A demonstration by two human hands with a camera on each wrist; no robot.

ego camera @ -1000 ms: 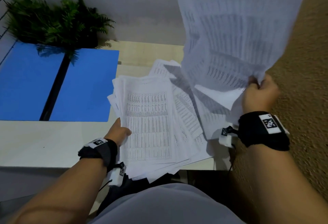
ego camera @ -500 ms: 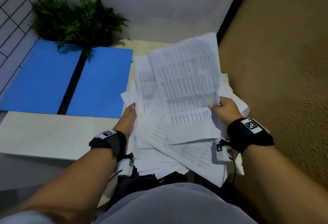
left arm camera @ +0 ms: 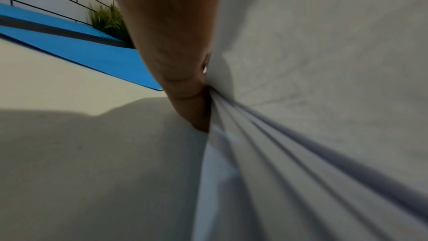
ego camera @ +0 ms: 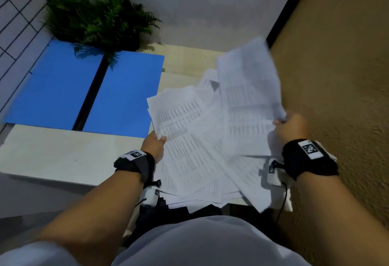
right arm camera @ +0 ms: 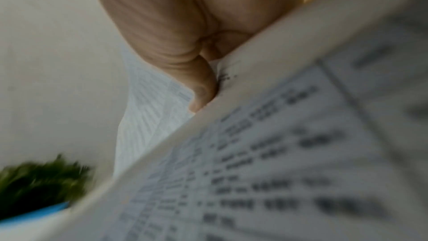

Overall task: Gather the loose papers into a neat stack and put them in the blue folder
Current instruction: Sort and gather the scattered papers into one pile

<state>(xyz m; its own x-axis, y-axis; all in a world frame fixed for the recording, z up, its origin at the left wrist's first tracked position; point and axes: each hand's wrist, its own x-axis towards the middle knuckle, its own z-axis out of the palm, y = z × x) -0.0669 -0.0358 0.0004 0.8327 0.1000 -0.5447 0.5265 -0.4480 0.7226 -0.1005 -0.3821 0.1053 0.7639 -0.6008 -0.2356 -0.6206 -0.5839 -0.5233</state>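
Note:
A messy pile of printed papers (ego camera: pixel 195 150) lies fanned out on the right part of the pale table (ego camera: pixel 63 156), some sheets hanging over the near edge. My left hand (ego camera: pixel 154 142) grips the pile's left edge, thumb on top; the left wrist view shows the fingers (left arm camera: pixel 185 87) against the layered paper edges (left arm camera: pixel 289 153). My right hand (ego camera: pixel 289 126) pinches a lifted, blurred sheaf of sheets (ego camera: pixel 248 88) by its right edge, seen close in the right wrist view as printed sheets (right arm camera: pixel 266 162). The blue folder (ego camera: pixel 73 91) lies open flat at the left.
A green potted fern (ego camera: pixel 96 19) stands behind the folder in the corner. A wire grid (ego camera: pixel 14 2) lines the left side. A brown textured wall (ego camera: pixel 336 76) runs close along the table's right edge. Bare table surface lies in front of the folder.
My right hand brought its raised sheets down over the pile, then swung them back to the right. My left hand stayed on the pile's left edge. The view shifted leftward.

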